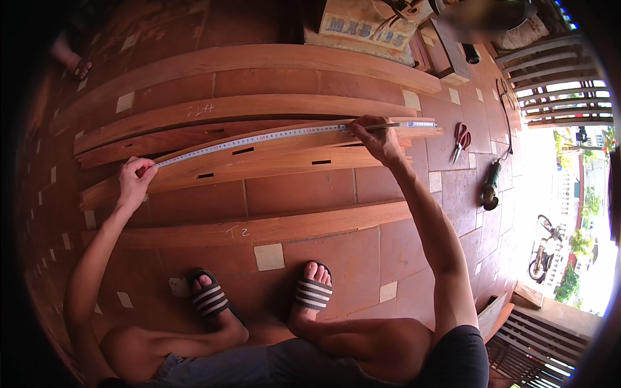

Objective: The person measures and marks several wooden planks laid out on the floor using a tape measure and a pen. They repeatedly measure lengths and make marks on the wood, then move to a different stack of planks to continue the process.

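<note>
A white tape measure (259,138) is stretched from left to right along a long reddish-brown wooden beam (284,146) that has a dark slot cut in it. At the left end, the fingers of my left hand (133,180) are closed on the tape; a small red and dark bit shows inside the grip. Farther right, my right hand (377,137) pinches the tape against the beam with thumb and fingers. Past this hand the tape runs on to the beam's right end. A slotted beam (272,173) lies just nearer to me.
More beams lie beyond, one chalk-marked (239,105); another marked beam (291,226) lies near my sandalled feet. Red-handled scissors (462,139) and a green angle grinder (491,185) with a cord rest on the tiles at right. A wooden box (362,29) stands at the back. Another person's foot (77,66) shows far left.
</note>
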Demonstrator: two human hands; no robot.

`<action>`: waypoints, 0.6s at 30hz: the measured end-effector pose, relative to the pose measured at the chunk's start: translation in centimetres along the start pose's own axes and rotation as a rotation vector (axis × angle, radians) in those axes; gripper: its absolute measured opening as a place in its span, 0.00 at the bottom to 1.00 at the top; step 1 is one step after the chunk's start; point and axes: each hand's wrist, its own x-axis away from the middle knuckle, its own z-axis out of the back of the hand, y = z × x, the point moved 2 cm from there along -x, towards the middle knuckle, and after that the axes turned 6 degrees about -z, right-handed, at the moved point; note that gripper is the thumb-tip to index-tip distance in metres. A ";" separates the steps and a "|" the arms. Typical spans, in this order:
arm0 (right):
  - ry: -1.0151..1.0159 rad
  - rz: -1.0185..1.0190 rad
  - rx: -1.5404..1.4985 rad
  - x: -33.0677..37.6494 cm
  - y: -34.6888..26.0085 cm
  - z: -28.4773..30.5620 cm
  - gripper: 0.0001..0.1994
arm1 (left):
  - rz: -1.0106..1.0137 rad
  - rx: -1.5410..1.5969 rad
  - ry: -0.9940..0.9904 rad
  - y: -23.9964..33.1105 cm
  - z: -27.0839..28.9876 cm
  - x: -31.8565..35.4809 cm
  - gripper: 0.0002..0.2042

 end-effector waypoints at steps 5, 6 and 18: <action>-0.020 0.019 -0.014 0.0 0.6 0.2 0.14 | 0.006 0.017 -0.003 0.3 -0.1 -0.1 0.04; -0.032 0.022 0.007 -0.1 0.6 0.2 0.15 | 0.005 0.017 0.001 0.2 -0.1 -0.1 0.04; -0.042 0.000 -0.106 -0.1 1.3 -0.3 0.16 | 0.012 -0.020 0.010 0.4 0.2 0.0 0.04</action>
